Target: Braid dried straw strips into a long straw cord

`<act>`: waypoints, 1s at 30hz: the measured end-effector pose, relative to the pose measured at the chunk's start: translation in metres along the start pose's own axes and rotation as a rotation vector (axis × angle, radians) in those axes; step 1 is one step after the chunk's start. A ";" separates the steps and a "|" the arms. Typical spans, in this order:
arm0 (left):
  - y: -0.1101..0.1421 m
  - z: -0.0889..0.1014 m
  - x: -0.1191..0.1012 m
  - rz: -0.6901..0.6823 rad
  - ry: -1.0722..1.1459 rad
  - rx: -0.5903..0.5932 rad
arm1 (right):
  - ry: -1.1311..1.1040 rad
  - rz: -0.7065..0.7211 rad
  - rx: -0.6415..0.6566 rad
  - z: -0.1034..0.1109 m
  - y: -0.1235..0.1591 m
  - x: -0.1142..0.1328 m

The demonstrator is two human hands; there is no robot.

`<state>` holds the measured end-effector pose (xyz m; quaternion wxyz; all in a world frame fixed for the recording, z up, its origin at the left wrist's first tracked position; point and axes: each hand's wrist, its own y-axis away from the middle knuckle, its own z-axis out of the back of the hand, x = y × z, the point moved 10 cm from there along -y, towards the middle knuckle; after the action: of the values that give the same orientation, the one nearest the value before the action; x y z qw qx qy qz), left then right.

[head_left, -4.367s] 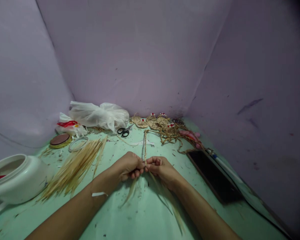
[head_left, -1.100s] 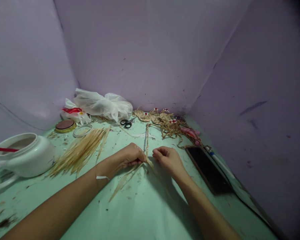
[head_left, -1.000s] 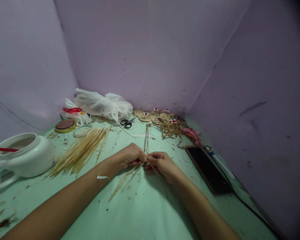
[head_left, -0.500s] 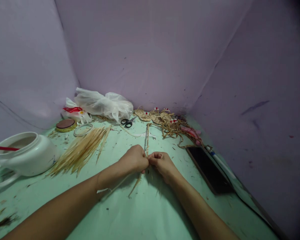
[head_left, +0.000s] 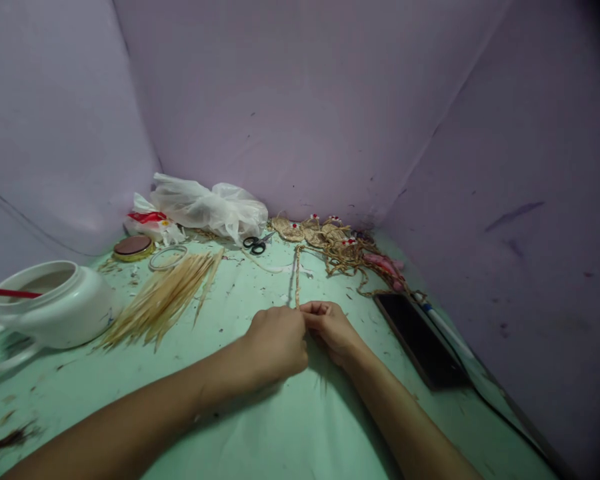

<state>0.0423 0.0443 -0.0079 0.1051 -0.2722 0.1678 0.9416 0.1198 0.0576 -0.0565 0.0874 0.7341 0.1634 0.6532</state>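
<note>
A thin braided straw cord (head_left: pixel 297 280) runs from near the back of the green table straight toward me, and its near end goes in between my hands. My right hand (head_left: pixel 330 330) pinches that end between thumb and fingers. Against it, my left hand (head_left: pixel 277 340) is closed, knuckles up; its fingertips are hidden, and so is whatever strands they hold. To the left lies a fan of loose pale straw strips (head_left: pixel 165 300).
A white pot (head_left: pixel 55 307) with a red stick stands at the left. Black-handled scissors (head_left: pixel 255 245), a plastic bag (head_left: pixel 210 210) and woven straw pieces (head_left: pixel 325 233) lie at the back. A dark phone-like slab (head_left: pixel 420 340) and a cable are on the right.
My left hand has turned over and moved slightly right and nearer me, now covering the loose strand ends that hung below. My right hand keeps its pinch almost in place.
</note>
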 end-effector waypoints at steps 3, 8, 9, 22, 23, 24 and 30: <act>-0.011 0.031 0.009 -0.010 0.003 -0.130 | -0.013 -0.025 0.043 -0.002 0.000 -0.001; -0.023 0.007 0.030 0.180 0.467 0.152 | 0.018 -0.026 0.089 -0.004 0.000 -0.001; -0.021 -0.001 0.029 0.192 0.513 0.214 | 0.018 -0.024 0.103 -0.005 0.000 -0.001; -0.042 -0.008 0.043 0.095 0.275 -0.022 | 0.940 0.375 -0.134 -0.003 0.016 0.037; -0.043 -0.010 0.043 0.083 0.299 -0.024 | 1.006 0.359 -0.161 -0.002 0.020 0.040; -0.043 -0.013 0.044 0.088 0.319 -0.014 | 1.065 0.339 -0.192 -0.002 0.024 0.043; -0.029 -0.018 0.040 0.222 0.441 0.067 | 1.188 0.216 -0.189 -0.010 0.037 0.041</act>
<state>0.0265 0.0688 -0.0517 -0.0291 -0.4477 0.2464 0.8591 0.1184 0.0371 -0.0040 -0.0209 0.2459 0.0501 0.9678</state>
